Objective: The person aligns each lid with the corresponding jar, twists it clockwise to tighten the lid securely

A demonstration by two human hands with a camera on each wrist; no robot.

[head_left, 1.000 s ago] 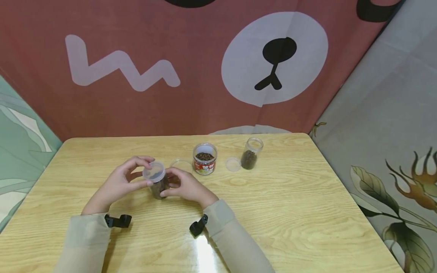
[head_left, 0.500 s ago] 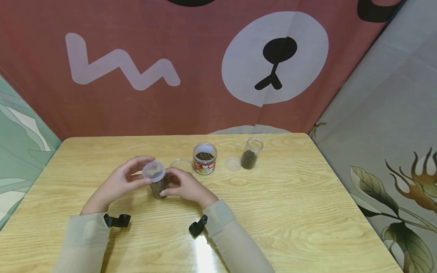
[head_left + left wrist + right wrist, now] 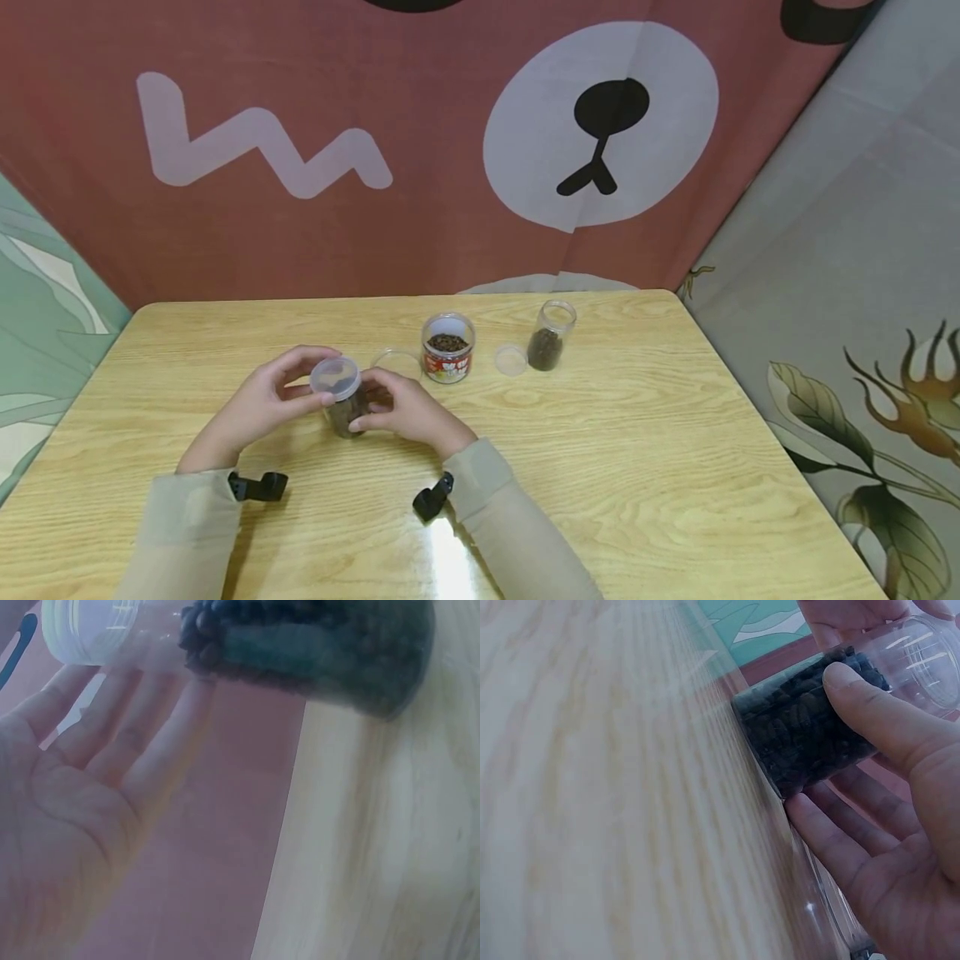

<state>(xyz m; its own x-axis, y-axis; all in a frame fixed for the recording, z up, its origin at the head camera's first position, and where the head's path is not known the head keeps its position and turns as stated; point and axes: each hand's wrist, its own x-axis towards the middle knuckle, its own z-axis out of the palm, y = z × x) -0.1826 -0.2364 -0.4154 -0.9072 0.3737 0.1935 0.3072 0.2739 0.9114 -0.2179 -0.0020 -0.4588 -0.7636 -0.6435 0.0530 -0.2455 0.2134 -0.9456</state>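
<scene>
Your left hand (image 3: 273,400) pinches the clear lid (image 3: 335,379) between thumb and fingers, while your right hand (image 3: 411,412) grips the body of the clear plastic jar (image 3: 346,417) underneath. That jar is to the left of the red-labelled jar (image 3: 447,367) and nearer to you, with its base down at the wood-grain tabletop (image 3: 637,467); you cannot tell whether it bears weight there.

As far as it can be judged, the lid sits on the jar's mouth, yet whether you are turning it, and how tight it is, does not show. So one jar looks covered and two stand uncovered: the red-labelled jar, and the slim clear jar (image 3: 546,348) to its right. Their loose lids are off, one flat disc (image 3: 397,364) just left of the red-labelled jar, the other disc (image 3: 511,360) to its right, beside the slim jar.

The jar you hold is a see-through cylinder, more than half full of dark, bean-like pieces, with bare space under its ridged neck. It leans slightly, if at all; the angle makes that hard to judge. The red-labelled jar holds browner pieces, the slim one dark ones.
</scene>
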